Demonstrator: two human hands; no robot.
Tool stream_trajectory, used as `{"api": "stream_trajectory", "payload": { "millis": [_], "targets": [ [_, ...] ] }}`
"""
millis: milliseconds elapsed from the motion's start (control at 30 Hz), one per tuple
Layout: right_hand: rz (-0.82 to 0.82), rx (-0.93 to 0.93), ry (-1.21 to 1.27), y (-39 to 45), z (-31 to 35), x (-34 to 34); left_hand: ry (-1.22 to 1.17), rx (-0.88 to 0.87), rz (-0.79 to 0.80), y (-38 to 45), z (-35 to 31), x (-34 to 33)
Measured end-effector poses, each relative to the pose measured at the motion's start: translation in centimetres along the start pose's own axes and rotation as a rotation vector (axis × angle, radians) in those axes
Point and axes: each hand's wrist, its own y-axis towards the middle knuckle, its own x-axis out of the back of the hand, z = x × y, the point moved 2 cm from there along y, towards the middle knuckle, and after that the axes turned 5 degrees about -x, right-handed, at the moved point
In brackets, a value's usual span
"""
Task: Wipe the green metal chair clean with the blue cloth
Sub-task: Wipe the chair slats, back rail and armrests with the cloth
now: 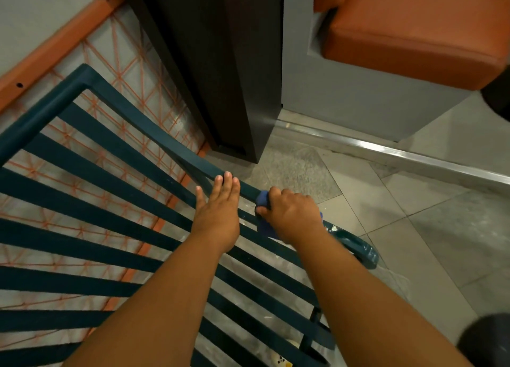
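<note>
The green metal chair (116, 190), a frame of flat painted slats, is seen from above on the grey tiled floor (430, 228). A crumpled blue cloth (262, 201) is gripped in the curled right hand (292, 215) against the side rail. The left hand (218, 209) is laid flat, fingers straight, on the slats.
</note>
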Motion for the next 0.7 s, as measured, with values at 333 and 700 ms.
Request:
{"api": "stream_trajectory", "payload": {
  "millis": [333, 700],
  "targets": [
    [0.027, 0.015, 0.085, -1.0, -1.3, -0.2, -0.029, -0.018, 0.002, 0.1, 0.2, -0.2],
    [0.256, -0.285, 0.289, -0.1, -3.8, 0.1, 0.014, -0.011, 0.054, 0.3, 0.1, -0.2]
  ]
}}
